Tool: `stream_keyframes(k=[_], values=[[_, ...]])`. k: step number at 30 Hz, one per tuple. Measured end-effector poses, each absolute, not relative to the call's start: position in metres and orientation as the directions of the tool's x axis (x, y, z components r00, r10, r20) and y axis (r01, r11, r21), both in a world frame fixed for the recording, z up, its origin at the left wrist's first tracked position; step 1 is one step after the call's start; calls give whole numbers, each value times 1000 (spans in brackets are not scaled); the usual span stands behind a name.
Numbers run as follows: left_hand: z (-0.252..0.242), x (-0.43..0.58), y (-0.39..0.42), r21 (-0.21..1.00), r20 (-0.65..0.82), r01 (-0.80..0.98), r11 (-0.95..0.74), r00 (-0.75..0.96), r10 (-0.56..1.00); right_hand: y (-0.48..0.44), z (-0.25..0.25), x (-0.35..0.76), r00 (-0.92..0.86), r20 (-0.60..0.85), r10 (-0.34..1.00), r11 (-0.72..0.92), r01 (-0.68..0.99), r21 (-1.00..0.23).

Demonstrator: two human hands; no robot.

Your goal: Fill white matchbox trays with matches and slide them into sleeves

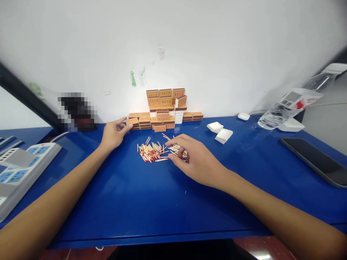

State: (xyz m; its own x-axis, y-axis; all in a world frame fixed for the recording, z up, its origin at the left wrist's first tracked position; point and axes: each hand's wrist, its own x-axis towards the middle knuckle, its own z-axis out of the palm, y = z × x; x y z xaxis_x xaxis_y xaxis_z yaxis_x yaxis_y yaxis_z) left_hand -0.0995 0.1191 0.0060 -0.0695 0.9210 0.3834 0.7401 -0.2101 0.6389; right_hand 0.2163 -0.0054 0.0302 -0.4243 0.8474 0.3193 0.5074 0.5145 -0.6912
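Note:
My left hand (113, 134) is at the left end of a stack of orange matchboxes (166, 102). Its thumb and forefinger hold the end of a single matchbox (132, 124), which sits slightly askew on the row there. Above the loose matches, my right hand (197, 159) hovers with thumb and forefinger apart and nothing visible between them. A pile of red-tipped matches (150, 151) lies to its left, and more matches (176, 148) are partly hidden behind its fingers. One matchbox (180, 102) leans at an angle on the stack's right side.
Two white inner trays (224, 135) lie on the blue table (130, 202) at right. Beyond are a small white case (243, 116), a tilted water bottle (282, 108) and a phone (316, 159). A power strip (29, 169) occupies the left. The wall (203, 54) rises behind the boxes.

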Motion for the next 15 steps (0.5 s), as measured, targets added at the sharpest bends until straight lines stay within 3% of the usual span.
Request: stream_keyframes(k=[10, 15], values=[[14, -89, 124, 478, 461, 853, -209, -42, 886, -2, 29, 220, -438, 426, 792, 610, 531, -589], [13, -84, 121, 470, 437, 864, -183, -48, 898, 19, 43, 247, -401, 428, 810, 568, 720, -399]])
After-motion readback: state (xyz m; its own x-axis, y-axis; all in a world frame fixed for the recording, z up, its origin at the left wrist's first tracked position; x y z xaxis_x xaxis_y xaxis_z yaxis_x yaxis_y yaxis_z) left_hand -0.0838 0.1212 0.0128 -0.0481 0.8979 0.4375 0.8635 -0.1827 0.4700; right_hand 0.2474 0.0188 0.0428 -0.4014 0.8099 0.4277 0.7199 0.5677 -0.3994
